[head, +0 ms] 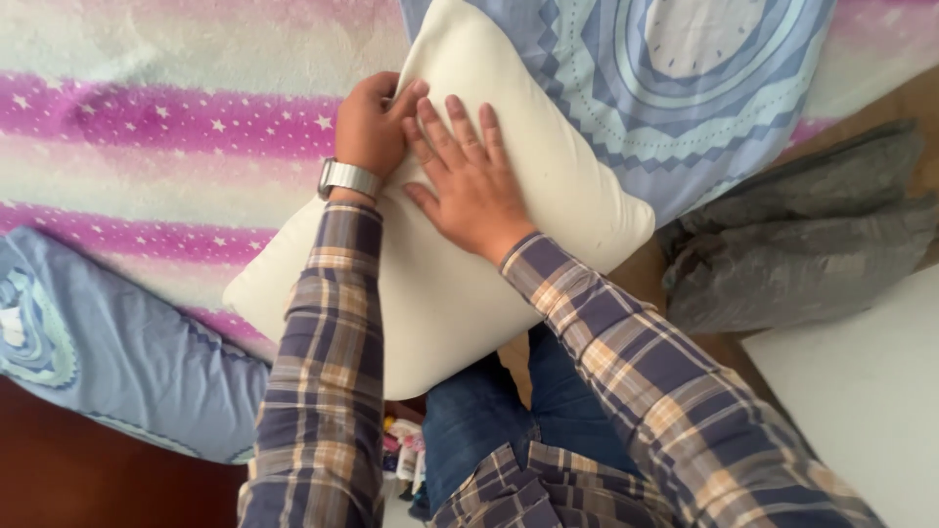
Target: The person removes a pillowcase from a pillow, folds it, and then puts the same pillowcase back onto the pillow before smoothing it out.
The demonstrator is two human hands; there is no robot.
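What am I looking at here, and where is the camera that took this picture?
There is no machine here: a person works with two bare hands, and the single picture comes from a camera worn on the person's head, looking down. That is why you see plaid sleeves and blue jeans from above.

The left hand, with a metal wristwatch, grips the edge of a cream pillow. The right hand lies flat on the pillow, fingers spread. The pillow rests on a bed covered by a pink, white and purple striped blanket with stars.

At the top lies a blue patterned pillowcase, partly under the pillow's upper corner. A second blue patterned cloth sits at the lower left, and a crumpled grey cloth at the right.
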